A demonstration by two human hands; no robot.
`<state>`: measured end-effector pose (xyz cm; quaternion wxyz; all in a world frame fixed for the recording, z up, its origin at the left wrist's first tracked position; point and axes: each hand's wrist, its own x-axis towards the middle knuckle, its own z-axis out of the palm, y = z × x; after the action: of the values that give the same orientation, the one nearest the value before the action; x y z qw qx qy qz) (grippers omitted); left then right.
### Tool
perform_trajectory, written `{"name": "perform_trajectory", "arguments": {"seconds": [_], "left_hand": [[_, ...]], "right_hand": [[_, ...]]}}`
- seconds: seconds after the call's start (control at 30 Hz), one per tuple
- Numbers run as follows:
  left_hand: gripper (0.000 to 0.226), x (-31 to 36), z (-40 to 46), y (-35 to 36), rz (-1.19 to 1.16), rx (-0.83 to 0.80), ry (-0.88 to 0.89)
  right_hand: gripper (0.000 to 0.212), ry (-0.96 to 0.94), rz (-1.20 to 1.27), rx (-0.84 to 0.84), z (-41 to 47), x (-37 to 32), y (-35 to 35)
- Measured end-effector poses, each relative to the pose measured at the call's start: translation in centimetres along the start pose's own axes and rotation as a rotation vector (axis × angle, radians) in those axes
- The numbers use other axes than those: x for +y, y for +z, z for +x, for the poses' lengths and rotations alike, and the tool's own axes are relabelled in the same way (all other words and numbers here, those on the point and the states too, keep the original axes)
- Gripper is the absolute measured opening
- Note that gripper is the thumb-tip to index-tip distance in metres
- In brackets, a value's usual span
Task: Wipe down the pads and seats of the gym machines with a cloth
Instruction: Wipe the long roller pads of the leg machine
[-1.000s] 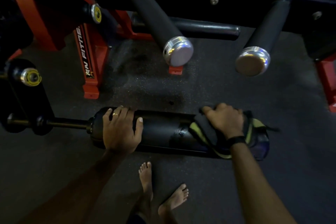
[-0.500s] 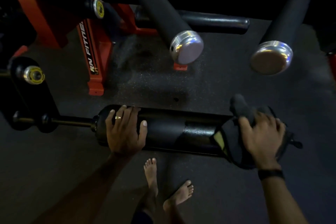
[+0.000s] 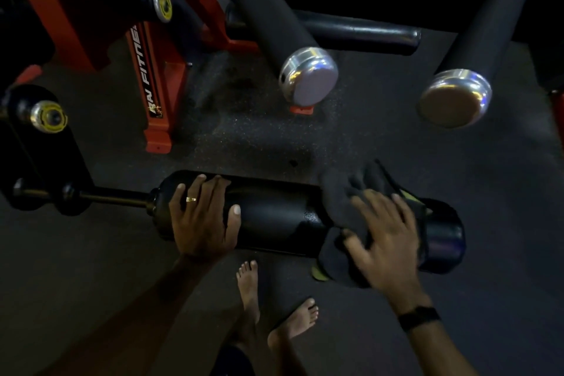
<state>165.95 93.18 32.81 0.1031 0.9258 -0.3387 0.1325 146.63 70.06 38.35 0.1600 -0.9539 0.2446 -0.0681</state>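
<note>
Dark rubber flooring point(image 3: 351, 143) spreads under a red and black machine frame point(image 3: 152, 76), and the only view, from the person's head, looks steeply down on it. A black roller pad point(image 3: 274, 217) lies crosswise on a thin bar above two bare feet. The left hand point(image 3: 204, 220) rests over the pad's left end, fingers curved across the top and thumb out along the near side, steadying it. The right hand point(image 3: 384, 241) lies spread, fingers nearly straight, pressing a dark cloth point(image 3: 345, 192) with a yellow edge onto the pad towards its right end; it pins the cloth rather than clutching it, though the hand is blurred. A faint wet sheen shows on the pad just left of the cloth, so I judge this pad part-wiped, with its left stretch under the steadying hand not yet reached. Two more foam rollers point(image 3: 268, 9) with chrome caps stand beyond, apparently untouched and dry, so much of the job looks left.
</note>
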Motion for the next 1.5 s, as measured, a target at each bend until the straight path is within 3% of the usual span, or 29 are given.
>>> {"name": "perform_trajectory", "arguments": {"seconds": [0.1,0.2,0.3,0.43,0.57,0.7,0.8,0.97,1.17,1.27,1.4,1.5], "left_hand": [[0.051,0.0,0.0,0.1,-0.01,0.023,0.008],[0.05,-0.4,0.0,0.4,0.02,0.06,0.03],[0.049,-0.2,-0.3,0.5,0.037,0.084,0.045],[0.052,-0.2,0.0,0.4,0.031,0.082,0.044],[0.053,0.0,0.0,0.4,0.036,0.094,0.044],[0.053,0.1,0.1,0.3,0.003,0.039,0.02],[0.051,0.1,0.2,0.0,-0.046,-0.048,-0.025],[0.051,0.2,0.0,-0.5,-0.08,-0.131,-0.032],[0.059,-0.2,0.4,-2.6,-0.375,-0.22,-0.056],[0.058,-2.9,0.7,-4.2,-0.635,-0.14,-0.076],[0.055,-10.1,3.1,-4.7,-0.695,-0.05,-0.228],[0.053,-15.0,4.3,-4.0,-0.685,-0.1,-0.247]], "right_hand": [[0.045,0.245,-0.082,0.001,1.5,4.6,-1.9],[0.057,0.551,-0.131,-0.304,6.9,5.0,-2.5],[0.058,0.56,-0.057,-0.424,10.0,1.3,-0.6],[0.043,0.244,-0.026,-0.152,4.5,-5.0,1.0],[0.056,0.029,0.014,-0.019,-1.0,-0.8,0.1],[0.051,0.286,-0.062,0.074,0.4,5.2,-1.7],[0.047,0.458,-0.089,0.0,3.4,5.2,-1.9],[0.036,0.516,-0.083,0.049,4.2,3.3,-1.0],[0.04,0.494,-0.093,0.135,4.5,-5.9,2.4],[0.038,0.483,-0.053,0.169,5.6,-12.7,4.7],[0.041,0.338,0.022,0.074,7.8,-23.1,8.2],[0.043,0.275,0.02,-0.02,9.3,-29.7,10.7]]}}
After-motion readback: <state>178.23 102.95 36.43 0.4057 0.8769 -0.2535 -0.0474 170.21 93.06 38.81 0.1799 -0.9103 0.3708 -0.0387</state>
